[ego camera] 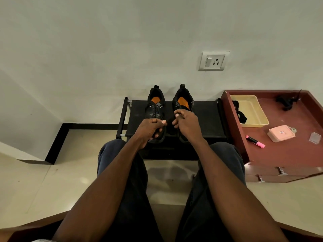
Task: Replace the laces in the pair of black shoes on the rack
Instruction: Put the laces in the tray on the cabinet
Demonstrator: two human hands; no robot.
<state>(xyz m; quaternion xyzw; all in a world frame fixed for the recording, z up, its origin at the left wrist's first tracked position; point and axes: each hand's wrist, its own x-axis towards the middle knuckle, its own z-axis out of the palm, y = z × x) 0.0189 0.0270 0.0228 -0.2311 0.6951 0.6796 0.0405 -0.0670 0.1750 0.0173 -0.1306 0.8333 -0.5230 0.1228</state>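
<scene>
Black rack [206, 116], two shoes (orange insoles), left hand [148, 127] and right hand [186, 124] grip pinching black lace [169, 120]

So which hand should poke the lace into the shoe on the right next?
Probably the right hand. It pinches the black lace directly over the right shoe, by its eyelets. The left hand holds the lace's other side, over the left shoe.

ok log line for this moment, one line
left hand: pinches black lace | right hand: pinches same lace | shoes: on rack
</scene>
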